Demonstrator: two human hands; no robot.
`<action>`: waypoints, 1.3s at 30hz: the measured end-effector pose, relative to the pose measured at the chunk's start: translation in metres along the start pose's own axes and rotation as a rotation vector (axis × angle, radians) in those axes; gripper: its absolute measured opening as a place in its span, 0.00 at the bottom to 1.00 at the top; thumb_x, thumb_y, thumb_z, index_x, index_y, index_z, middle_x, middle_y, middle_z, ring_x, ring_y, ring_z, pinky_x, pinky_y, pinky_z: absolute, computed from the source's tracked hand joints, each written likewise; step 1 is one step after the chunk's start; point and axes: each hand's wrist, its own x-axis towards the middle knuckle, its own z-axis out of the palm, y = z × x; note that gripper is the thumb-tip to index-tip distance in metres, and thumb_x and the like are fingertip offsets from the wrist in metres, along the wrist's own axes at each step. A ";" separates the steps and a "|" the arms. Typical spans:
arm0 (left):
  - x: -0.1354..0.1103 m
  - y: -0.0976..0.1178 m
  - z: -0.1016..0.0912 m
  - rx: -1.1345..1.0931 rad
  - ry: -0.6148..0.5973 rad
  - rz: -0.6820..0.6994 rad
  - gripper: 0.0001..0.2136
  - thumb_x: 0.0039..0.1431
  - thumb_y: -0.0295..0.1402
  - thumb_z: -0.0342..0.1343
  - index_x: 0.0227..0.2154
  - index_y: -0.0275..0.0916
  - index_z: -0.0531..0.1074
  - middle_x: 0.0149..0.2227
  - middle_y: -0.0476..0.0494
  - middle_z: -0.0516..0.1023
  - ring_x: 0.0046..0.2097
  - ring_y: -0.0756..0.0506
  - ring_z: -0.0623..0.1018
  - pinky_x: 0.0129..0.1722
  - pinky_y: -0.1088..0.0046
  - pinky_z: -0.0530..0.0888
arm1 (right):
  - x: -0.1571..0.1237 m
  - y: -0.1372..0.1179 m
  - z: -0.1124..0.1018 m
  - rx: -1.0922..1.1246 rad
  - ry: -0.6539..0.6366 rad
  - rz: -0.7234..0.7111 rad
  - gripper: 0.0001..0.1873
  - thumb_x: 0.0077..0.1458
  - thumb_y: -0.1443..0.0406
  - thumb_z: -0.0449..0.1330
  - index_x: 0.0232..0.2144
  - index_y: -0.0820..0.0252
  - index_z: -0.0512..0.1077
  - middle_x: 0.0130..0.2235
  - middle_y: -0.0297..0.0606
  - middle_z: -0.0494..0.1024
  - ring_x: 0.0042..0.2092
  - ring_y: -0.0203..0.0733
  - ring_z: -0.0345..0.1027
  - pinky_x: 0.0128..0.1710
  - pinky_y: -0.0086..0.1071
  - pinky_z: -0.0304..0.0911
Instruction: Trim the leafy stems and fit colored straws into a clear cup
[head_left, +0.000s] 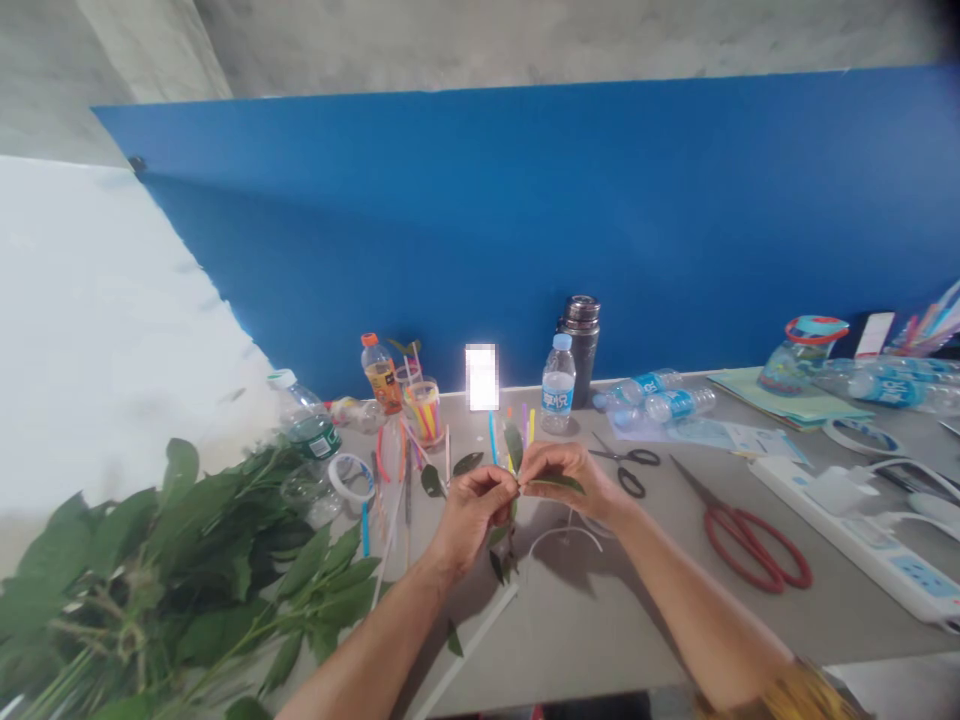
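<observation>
My left hand (476, 505) and my right hand (574, 475) meet over the middle of the table, each closed in a pinch. Between their fingertips is a leafy sprig (514, 447), with one leaf pointing up. Another leaf (559, 483) lies across the right fingers, and small leaves hang below the hands. What exactly each fingertip presses on is too small to see. Beside the left hand, two dark leaves (467, 463) stick out. A curved white strip (566, 530) lies under my right hand, and a straight white strip (480, 640) lies nearer me.
Cut leafy branches (187, 570) heap up at the left. Red-handled scissors (750, 545) and smaller black scissors (628, 466) lie at the right, before a white power strip (862, 540). A water bottle (558, 385), a dark thermos (583, 340) and a lit screen (481, 378) stand behind.
</observation>
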 end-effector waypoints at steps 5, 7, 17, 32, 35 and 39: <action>-0.003 0.004 0.005 -0.098 -0.004 -0.042 0.19 0.42 0.43 0.76 0.24 0.37 0.73 0.21 0.54 0.68 0.21 0.56 0.64 0.23 0.78 0.59 | 0.000 -0.001 0.008 -0.080 0.085 -0.060 0.13 0.56 0.54 0.72 0.31 0.57 0.83 0.33 0.39 0.79 0.34 0.37 0.74 0.33 0.29 0.70; -0.004 0.005 0.006 -0.135 -0.010 -0.042 0.20 0.42 0.42 0.76 0.24 0.37 0.72 0.21 0.55 0.67 0.22 0.56 0.64 0.23 0.79 0.60 | 0.000 -0.002 0.012 -0.129 0.107 -0.120 0.13 0.59 0.54 0.70 0.31 0.57 0.83 0.32 0.39 0.79 0.34 0.38 0.74 0.32 0.29 0.69; -0.011 0.012 0.012 -0.212 -0.051 -0.061 0.21 0.43 0.43 0.76 0.23 0.37 0.69 0.18 0.56 0.62 0.22 0.56 0.61 0.24 0.81 0.60 | -0.002 -0.011 0.019 -0.315 0.108 -0.373 0.06 0.65 0.63 0.65 0.36 0.56 0.82 0.35 0.40 0.80 0.35 0.37 0.75 0.36 0.30 0.72; -0.004 0.031 -0.002 -0.334 -0.022 -0.001 0.21 0.44 0.44 0.76 0.26 0.34 0.72 0.20 0.58 0.56 0.23 0.57 0.56 0.24 0.81 0.59 | -0.006 -0.035 0.048 -0.443 -0.102 -0.597 0.12 0.71 0.66 0.55 0.37 0.55 0.78 0.39 0.41 0.84 0.39 0.40 0.76 0.44 0.35 0.72; -0.004 0.043 -0.008 -0.371 0.015 0.091 0.19 0.45 0.40 0.76 0.27 0.35 0.71 0.24 0.56 0.64 0.23 0.58 0.56 0.24 0.81 0.58 | -0.007 -0.038 0.037 -0.210 0.190 -0.303 0.08 0.65 0.62 0.64 0.33 0.55 0.80 0.39 0.41 0.84 0.39 0.43 0.77 0.39 0.35 0.72; -0.005 0.041 -0.009 -0.309 0.003 0.119 0.17 0.47 0.37 0.72 0.24 0.37 0.67 0.27 0.53 0.69 0.22 0.57 0.62 0.24 0.78 0.60 | -0.004 -0.024 0.008 0.001 0.485 0.056 0.13 0.61 0.55 0.67 0.33 0.58 0.81 0.31 0.39 0.81 0.25 0.36 0.66 0.24 0.31 0.62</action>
